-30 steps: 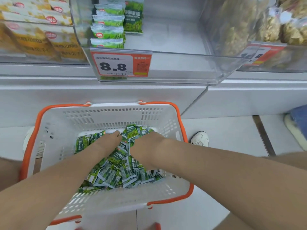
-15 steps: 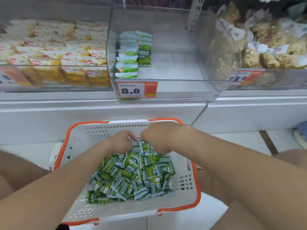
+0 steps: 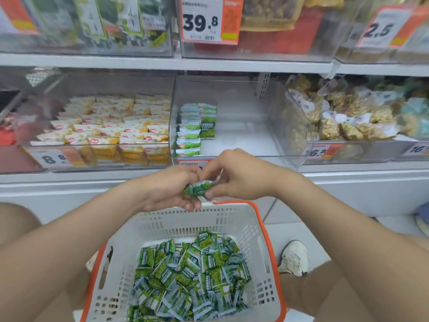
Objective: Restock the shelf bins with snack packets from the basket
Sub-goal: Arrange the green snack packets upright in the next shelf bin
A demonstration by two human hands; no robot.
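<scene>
The shelf runs right across the far side, its clear bins side by side. The left bin of yellow packets looks well filled, and so does the right one of bagged nuts. The middle bin is the one being worked on, and most of its floor is bare. On the floor near the person sits the white basket with its orange rim, and a thick heap of green snack packets covers its bottom.

Only two short rows of green packets stand in the middle bin, tucked against its left wall. By my reckoning the job is barely begun, with far more stock in the basket than on the shelf.

Both hands are raised between the basket and the front of that bin. The left hand has its fingers curled under a small bunch of packets, and the right hand pinches the same bunch from the other side. That bunch has yet to go in, and many more trips look needed.
</scene>
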